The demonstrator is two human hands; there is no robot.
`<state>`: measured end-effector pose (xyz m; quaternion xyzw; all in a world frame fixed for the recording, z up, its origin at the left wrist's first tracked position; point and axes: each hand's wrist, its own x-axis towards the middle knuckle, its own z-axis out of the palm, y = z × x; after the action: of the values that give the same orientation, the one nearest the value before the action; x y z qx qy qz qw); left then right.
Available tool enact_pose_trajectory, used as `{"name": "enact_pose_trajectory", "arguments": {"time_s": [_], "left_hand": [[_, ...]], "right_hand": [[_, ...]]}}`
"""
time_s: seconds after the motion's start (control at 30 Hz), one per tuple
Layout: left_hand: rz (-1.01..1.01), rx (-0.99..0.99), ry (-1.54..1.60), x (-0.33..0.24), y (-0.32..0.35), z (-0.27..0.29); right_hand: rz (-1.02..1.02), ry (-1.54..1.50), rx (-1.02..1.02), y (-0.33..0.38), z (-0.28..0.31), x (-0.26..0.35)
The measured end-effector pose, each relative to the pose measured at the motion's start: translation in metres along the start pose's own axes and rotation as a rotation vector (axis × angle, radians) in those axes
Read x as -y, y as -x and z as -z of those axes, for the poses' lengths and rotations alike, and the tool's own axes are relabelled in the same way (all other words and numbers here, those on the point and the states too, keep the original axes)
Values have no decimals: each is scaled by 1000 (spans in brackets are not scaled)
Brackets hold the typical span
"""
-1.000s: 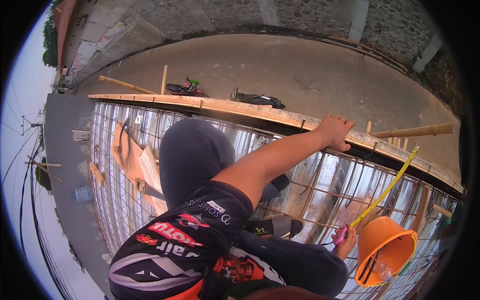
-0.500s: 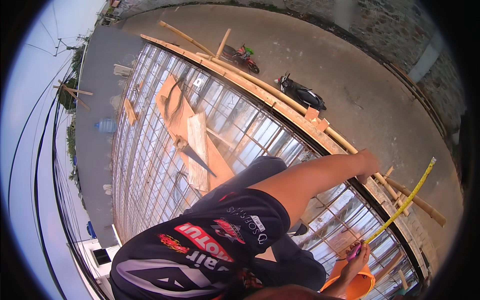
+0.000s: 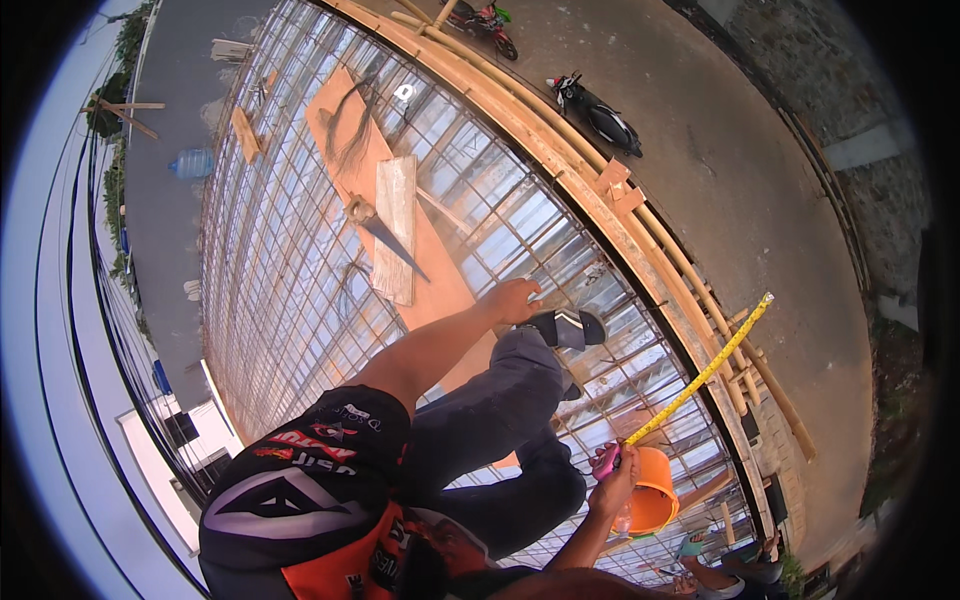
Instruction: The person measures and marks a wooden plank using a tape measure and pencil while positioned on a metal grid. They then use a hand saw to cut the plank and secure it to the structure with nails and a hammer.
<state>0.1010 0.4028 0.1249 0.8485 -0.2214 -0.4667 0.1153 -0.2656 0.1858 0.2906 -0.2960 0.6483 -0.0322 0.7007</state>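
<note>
My left hand is over the steel bar grid, just beyond my bent knee and near my shoe. Its fingers look apart, and nothing shows in them. In my right hand is a pink tape measure. Its yellow blade sticks out far to the upper right, across the wooden edge board and past the bamboo. An orange bucket stands right beside that hand. Ahead, a handsaw lies on a pale plank over an orange-brown board.
Bamboo poles run along the edge; beyond it is a drop to a road with a black scooter and a red motorcycle. Another person is at the lower right. A blue water bottle lies at the left.
My left hand has come back from the edge board to above the grid, beside my shoe. The right hand and tape measure now appear farther left. My view has shifted.
</note>
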Motion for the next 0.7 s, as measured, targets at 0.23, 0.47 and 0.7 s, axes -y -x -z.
{"name": "enact_pose_trajectory", "arguments": {"time_s": [0.23, 0.47, 0.7], "left_hand": [[338, 233, 76, 95, 130, -42], [273, -49, 410, 48, 139, -13], [-272, 47, 559, -150, 133, 107]], "right_hand": [[-52, 100, -3, 54, -16, 51], [20, 61, 71, 45, -39, 69], [-17, 74, 270, 45, -98, 74]]}}
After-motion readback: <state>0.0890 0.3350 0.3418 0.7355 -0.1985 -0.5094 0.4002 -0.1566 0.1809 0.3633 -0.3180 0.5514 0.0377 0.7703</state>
